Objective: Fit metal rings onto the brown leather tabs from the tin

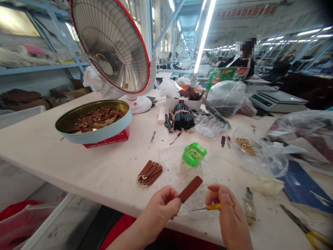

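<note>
My left hand (pixel 168 205) pinches one end of a flat brown leather tab (pixel 191 189), which points up and to the right over the table's front edge. To its right, my right hand (pixel 229 211) is closed around a yellow-handled tool (pixel 213 207) with a thin pointed metal tip. That tip points left, below the tab and apart from it. A small pile of brown tabs with gold metal hooks (pixel 150 172) lies left of my hands. Beyond my hands sits a bright green plastic dish (pixel 194 154); its contents are hard to make out.
A round tin (pixel 104 134) full of brown tabs rests on a red box (pixel 117 139), near a large fan (pixel 111 52). Gold hardware (pixel 246 146) lies in a plastic bag at right. Yellow-handled scissors (pixel 299 220) lie near the right edge. Behind are black strips (pixel 183 118) and a scale (pixel 279 100).
</note>
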### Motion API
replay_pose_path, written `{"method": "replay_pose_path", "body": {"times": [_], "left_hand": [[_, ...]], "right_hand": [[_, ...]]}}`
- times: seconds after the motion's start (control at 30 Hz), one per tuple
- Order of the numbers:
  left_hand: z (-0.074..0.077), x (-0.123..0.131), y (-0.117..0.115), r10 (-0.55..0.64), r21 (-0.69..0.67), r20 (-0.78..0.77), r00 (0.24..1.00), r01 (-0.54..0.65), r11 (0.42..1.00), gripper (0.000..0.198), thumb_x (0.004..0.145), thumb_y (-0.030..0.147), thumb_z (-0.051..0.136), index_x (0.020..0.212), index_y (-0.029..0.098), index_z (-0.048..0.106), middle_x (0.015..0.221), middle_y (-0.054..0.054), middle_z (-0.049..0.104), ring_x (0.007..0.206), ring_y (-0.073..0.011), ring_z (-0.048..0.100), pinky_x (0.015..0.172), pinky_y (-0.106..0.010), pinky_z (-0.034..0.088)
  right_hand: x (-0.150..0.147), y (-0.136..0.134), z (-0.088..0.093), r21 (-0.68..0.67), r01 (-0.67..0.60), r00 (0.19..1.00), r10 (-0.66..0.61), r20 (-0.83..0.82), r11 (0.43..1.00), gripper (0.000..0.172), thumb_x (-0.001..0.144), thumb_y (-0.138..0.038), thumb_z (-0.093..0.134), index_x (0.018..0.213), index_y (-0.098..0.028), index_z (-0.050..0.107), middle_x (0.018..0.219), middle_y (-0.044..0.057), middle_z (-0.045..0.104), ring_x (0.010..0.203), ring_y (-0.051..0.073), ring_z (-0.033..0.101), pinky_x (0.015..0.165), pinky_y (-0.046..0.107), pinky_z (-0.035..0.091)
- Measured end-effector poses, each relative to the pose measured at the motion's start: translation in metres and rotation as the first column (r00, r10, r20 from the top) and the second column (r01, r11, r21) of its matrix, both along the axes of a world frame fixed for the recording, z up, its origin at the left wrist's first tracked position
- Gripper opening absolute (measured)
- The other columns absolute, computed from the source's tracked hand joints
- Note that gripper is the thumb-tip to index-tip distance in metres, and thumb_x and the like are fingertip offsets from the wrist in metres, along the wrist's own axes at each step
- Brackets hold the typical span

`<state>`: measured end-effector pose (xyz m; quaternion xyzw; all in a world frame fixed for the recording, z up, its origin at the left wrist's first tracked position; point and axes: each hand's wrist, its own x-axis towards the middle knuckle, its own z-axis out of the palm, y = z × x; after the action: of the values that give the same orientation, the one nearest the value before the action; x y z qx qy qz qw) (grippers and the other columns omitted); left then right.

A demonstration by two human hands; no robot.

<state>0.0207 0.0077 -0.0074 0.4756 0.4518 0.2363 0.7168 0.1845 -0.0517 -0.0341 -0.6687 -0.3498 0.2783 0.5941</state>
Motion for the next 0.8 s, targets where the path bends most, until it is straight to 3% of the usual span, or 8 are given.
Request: {"method": "replay_pose_path", "body": {"times": [0.1,0.2,0.33,0.47,0.57,0.63,0.73,0.8], "left_hand": [[-0.005,0.001,0.007,0.039,-0.016,0.013,0.999,-0.039,0.999,0.013,0.065,0.027,0.051,0.065,0.018,0.041,0.051,0.008,0.038,0.050,-0.0062,0.031,0.052,-0.021,0.026],[-0.012,0.003,0.014,0.071,-0.017,0.001,0.997,-0.071,0.997,0.012,0.065,0.025,0.050,0.064,0.018,0.040,0.051,0.008,0.037,0.051,-0.0067,0.030,0.052,-0.020,0.026],[-0.020,0.007,0.022,0.083,0.011,-0.039,0.996,-0.082,0.997,0.011,0.065,0.024,0.049,0.063,0.018,0.040,0.050,0.008,0.037,0.051,-0.0071,0.031,0.051,-0.021,0.026],[-0.026,0.010,0.028,0.080,0.015,-0.070,0.994,-0.079,0.997,0.011,0.065,0.024,0.050,0.063,0.018,0.042,0.050,0.008,0.040,0.049,-0.0069,0.033,0.050,-0.021,0.028],[-0.026,0.010,0.027,0.057,0.005,-0.119,0.991,-0.057,0.998,0.010,0.066,0.025,0.051,0.063,0.018,0.044,0.051,0.006,0.043,0.049,-0.0073,0.037,0.051,-0.021,0.030],[-0.023,0.009,0.024,0.021,-0.006,-0.126,0.992,-0.022,1.000,0.013,0.066,0.027,0.052,0.064,0.017,0.045,0.052,0.006,0.045,0.050,-0.0075,0.039,0.051,-0.021,0.031],[-0.013,0.007,0.016,-0.042,-0.036,-0.080,0.996,0.039,0.999,0.018,0.067,0.031,0.056,0.066,0.016,0.047,0.055,0.005,0.048,0.052,-0.0075,0.041,0.053,-0.021,0.033],[-0.004,0.005,0.010,-0.068,-0.045,-0.040,0.997,0.067,0.997,0.022,0.066,0.034,0.059,0.068,0.015,0.048,0.056,0.004,0.049,0.052,-0.0073,0.041,0.054,-0.022,0.033]], "right_hand": [[0.016,0.006,-0.008,0.012,0.134,0.990,-0.134,-0.036,0.991,0.037,0.087,-0.055,0.043,0.084,-0.020,0.056,0.056,-0.003,0.050,0.056,0.015,0.045,0.054,0.026,0.036],[0.023,0.015,-0.017,0.017,0.206,0.978,-0.206,0.031,0.978,0.032,0.084,-0.053,0.052,0.081,-0.021,0.056,0.061,-0.004,0.053,0.059,0.015,0.046,0.058,0.027,0.036],[0.023,0.030,-0.035,-0.025,0.195,0.968,-0.188,0.169,0.981,0.035,0.083,-0.054,0.050,0.076,-0.020,0.056,0.062,-0.001,0.055,0.062,0.018,0.051,0.061,0.030,0.038],[0.022,0.036,-0.049,-0.044,0.154,0.976,-0.145,0.162,0.987,0.035,0.083,-0.053,0.050,0.075,-0.020,0.055,0.061,-0.001,0.055,0.062,0.018,0.051,0.061,0.030,0.039],[0.019,0.030,-0.036,-0.019,0.207,0.972,-0.204,0.118,0.978,0.035,0.083,-0.053,0.051,0.074,-0.020,0.055,0.061,-0.002,0.054,0.059,0.016,0.048,0.058,0.028,0.037],[0.014,0.022,-0.016,0.080,0.240,0.970,-0.237,-0.050,0.967,0.033,0.083,-0.052,0.054,0.072,-0.021,0.054,0.058,-0.004,0.051,0.055,0.013,0.043,0.054,0.026,0.034],[0.004,0.011,0.015,0.233,0.215,0.938,-0.134,-0.321,0.948,0.031,0.082,-0.050,0.058,0.071,-0.021,0.054,0.053,-0.006,0.046,0.053,0.011,0.038,0.051,0.024,0.032],[-0.005,0.006,0.027,0.274,0.208,0.923,-0.096,-0.373,0.939,0.031,0.081,-0.050,0.059,0.070,-0.021,0.056,0.051,-0.005,0.045,0.053,0.011,0.038,0.052,0.023,0.033]]}}
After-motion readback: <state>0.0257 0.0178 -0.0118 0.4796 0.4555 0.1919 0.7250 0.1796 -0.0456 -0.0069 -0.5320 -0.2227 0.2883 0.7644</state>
